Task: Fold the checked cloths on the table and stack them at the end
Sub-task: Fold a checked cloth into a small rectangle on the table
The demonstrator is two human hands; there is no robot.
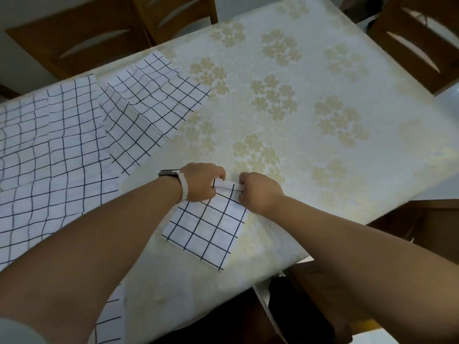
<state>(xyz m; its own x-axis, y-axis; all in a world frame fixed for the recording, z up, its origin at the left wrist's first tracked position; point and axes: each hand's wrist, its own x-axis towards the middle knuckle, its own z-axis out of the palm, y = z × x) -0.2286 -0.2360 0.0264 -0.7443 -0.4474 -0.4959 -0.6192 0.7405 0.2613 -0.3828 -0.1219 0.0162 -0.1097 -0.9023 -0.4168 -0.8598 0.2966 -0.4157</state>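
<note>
The far edge of a small folded checked cloth (208, 228), lying near the table's (323, 170) front edge, is pinched by the curled fingers of the left hand (201, 181) and right hand (259, 192), apparently with the edge lifted slightly, while larger checked cloths (57, 150) are spread to the left.

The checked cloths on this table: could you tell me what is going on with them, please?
A person is folding one checked cloth near the front edge of the table. The left hand and right hand both pinch its far edge. Larger checked cloths lie spread out to the left, and no stack is visible.
</note>
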